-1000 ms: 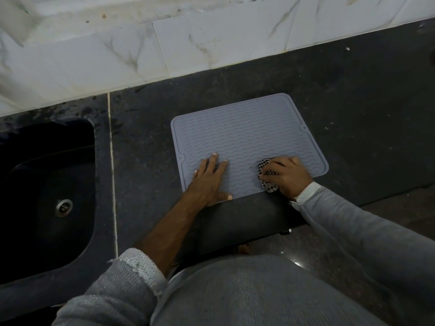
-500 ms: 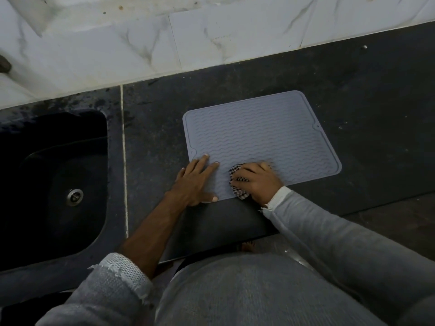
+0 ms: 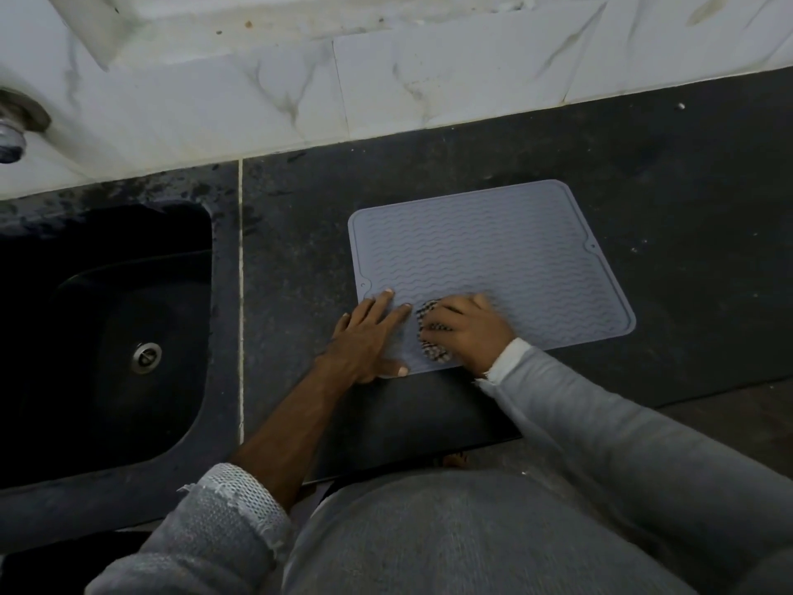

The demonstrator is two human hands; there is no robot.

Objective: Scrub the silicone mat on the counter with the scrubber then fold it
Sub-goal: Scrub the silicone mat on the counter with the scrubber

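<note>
A grey silicone mat [image 3: 493, 255] with wavy ridges lies flat on the dark counter [image 3: 686, 173]. My left hand [image 3: 369, 337] presses flat on the mat's near left corner, fingers straight and spread. Just to its right, my right hand [image 3: 470, 328] grips a checked black-and-white scrubber [image 3: 433, 341] against the mat near its front edge. The hand covers most of the scrubber. The right hand looks slightly blurred.
A black sink [image 3: 111, 337] with a metal drain [image 3: 146, 357] is sunk into the counter at the left. A tap end [image 3: 10, 141] pokes in at the far left. White marble tiles [image 3: 386, 79] form the back wall. The counter's front edge runs under my arms.
My right hand has slid the scrubber leftward along the mat's front edge, close to my left hand. The left hand stays pressed on the near left corner.
</note>
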